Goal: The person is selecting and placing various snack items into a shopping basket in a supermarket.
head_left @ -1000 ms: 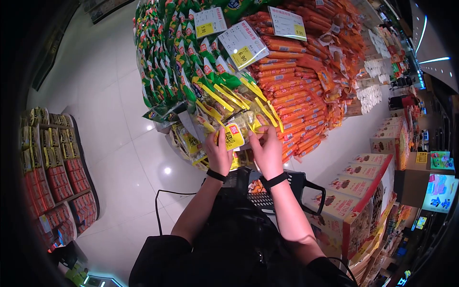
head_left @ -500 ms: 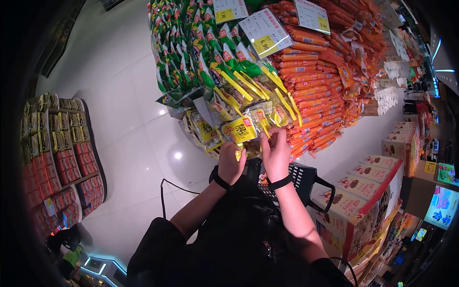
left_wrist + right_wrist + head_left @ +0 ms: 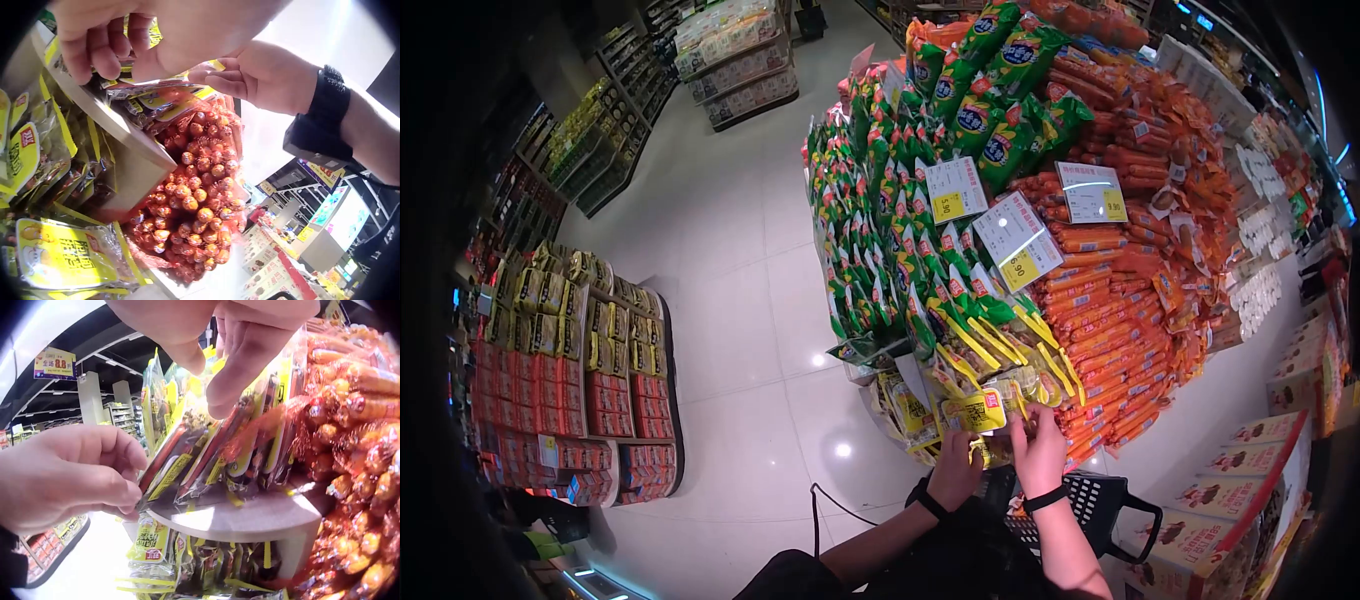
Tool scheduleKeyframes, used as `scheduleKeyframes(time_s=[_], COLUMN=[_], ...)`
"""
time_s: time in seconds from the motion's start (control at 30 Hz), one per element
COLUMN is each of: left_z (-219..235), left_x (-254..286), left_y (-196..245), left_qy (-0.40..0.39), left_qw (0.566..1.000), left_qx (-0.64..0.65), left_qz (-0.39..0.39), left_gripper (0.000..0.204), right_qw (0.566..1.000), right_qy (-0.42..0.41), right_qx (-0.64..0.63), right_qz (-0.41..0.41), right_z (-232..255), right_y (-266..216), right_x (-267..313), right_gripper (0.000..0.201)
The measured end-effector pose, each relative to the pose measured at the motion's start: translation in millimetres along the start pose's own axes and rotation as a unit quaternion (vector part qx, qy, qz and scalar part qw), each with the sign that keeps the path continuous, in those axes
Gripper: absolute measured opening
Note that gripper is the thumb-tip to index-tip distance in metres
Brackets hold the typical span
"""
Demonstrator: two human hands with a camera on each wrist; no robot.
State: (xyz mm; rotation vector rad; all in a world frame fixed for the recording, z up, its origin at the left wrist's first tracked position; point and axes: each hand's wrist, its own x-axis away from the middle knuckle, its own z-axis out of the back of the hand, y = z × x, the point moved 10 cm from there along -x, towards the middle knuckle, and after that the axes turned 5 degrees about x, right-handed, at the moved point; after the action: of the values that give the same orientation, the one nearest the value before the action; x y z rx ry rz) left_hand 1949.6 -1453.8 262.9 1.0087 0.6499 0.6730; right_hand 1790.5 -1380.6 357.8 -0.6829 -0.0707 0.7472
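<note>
Yellow-labelled clear snack packets stand in a row at the near end of the display. My left hand (image 3: 955, 475) is at the front packet (image 3: 974, 411), thumb and curled fingers at its side edge in the right wrist view. My right hand (image 3: 1040, 455) is at the packets' upper edges, with thumb and forefinger around a yellow top strip (image 3: 209, 353). Both hands are close together above a pale shelf lip (image 3: 244, 522). A lower row of similar packets (image 3: 150, 540) lies beneath that shelf.
Orange-wrapped sausages (image 3: 1115, 330) in net bags fill the display's right side; green packets (image 3: 870, 220) fill its left. Price cards (image 3: 1018, 240) stand among them. A black basket (image 3: 1095, 510) is near my body. Printed cartons (image 3: 1215, 500) stand to the right, a stocked shelf (image 3: 580, 390) to the left.
The head view has tilted up and swung left, so the display sits lower and farther right. Both hands stay at the yellow-labelled packets; the left hand has come back up beside the front one.
</note>
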Motion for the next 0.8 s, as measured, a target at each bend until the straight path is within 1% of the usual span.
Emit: scheduleKeyframes(time_s=[0.03,0.07,0.13,0.17,0.2,0.23,0.27,0.3,0.33,0.4,0.43,0.47,0.5,0.53,0.6,0.63,0.73,0.77,0.8], left_z=[1,2,2,1,0,-2,-2,-4,-7,-13,-16,-25,-33,-40,-53,-62,-85,-97,-106], left_x=[3,5,6,7,9,13,16,19,22,29,31,36,41,45,45,47,50,55,58], left_y=[-2,0,2,1,-1,-3,-4,-5,-5,-1,0,-2,-6,-7,15,21,52,55,61], left_qy=[-0.013,-0.026,-0.050,-0.060,-0.071,-0.084,-0.079,-0.075,-0.072,-0.069,-0.066,-0.092,-0.117,-0.141,-0.203,-0.242,-0.304,-0.319,-0.323], left_qw=[1.000,0.999,0.997,0.996,0.995,0.992,0.991,0.989,0.987,0.981,0.977,0.975,0.973,0.970,0.961,0.955,0.949,0.945,0.943], left_qx=[0.021,0.030,0.050,0.054,0.058,0.063,0.077,0.092,0.107,0.144,0.163,0.155,0.146,0.137,0.128,0.110,0.075,0.053,0.065], left_qz=[0.014,0.016,0.018,0.032,0.047,0.064,0.074,0.084,0.093,0.113,0.122,0.128,0.135,0.141,0.139,0.130,0.049,0.039,0.040], left_gripper=[0.028,0.028,0.027,0.028,0.029,0.029,0.030,0.031,0.031,0.032,0.033,0.033,0.034,0.034,0.034,0.032,0.028,0.027,0.025], right_qw=[1.000,1.000,1.000,1.000,0.999,0.999,0.999,0.999,0.998,0.995,0.992,0.987,0.983,0.986,0.979,0.975,0.962,0.954,0.945], right_qy=[0.011,-0.003,-0.010,-0.002,0.014,0.009,0.005,0.003,0.011,0.022,0.012,0.000,0.011,0.048,0.060,0.063,0.067,0.072,0.079], right_qx=[0.016,0.010,0.026,0.023,0.034,0.042,0.049,0.039,0.048,0.032,0.037,0.041,0.051,0.089,0.098,0.107,0.144,0.162,0.182], right_qz=[0.009,-0.014,-0.002,0.006,0.014,-0.001,-0.017,-0.032,-0.042,-0.091,-0.123,-0.153,-0.177,-0.134,-0.169,-0.183,-0.223,-0.241,-0.259], right_z=[7,14,33,44,52,63,75,83,88,109,120,131,147,166,201,223,268,286,305], right_y=[-5,-7,-11,-13,-6,-1,5,20,45,91,117,142,166,179,220,239,293,319,345], right_x=[3,8,20,26,34,41,47,55,66,83,91,100,108,110,122,132,149,159,173], right_gripper=[0.026,0.027,0.026,0.026,0.025,0.024,0.023,0.022,0.018,0.013,0.011,0.010,0.009,0.011,0.012,0.013,0.015,0.017,0.018])
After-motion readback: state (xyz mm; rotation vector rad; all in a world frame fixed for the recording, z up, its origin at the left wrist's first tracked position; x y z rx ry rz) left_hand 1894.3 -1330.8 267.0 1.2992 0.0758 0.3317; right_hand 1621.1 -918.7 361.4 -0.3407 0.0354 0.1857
